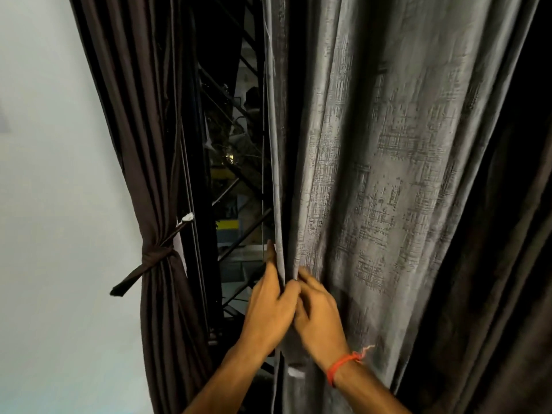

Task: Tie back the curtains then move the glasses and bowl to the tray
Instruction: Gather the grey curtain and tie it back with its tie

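Left curtain (149,162) tied with its band (155,255) | I see left hand (268,306) and right hand (319,318) pinching grey curtain (373,174) edge, untied | glasses, bowl, tray out of view, presumably pending

Single head-worn view, facing forward, close to the grey curtain (373,174), dark window (236,162) behind

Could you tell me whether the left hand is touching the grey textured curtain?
Touching: the head view shows the left hand gripping the grey textured curtain at its edge.
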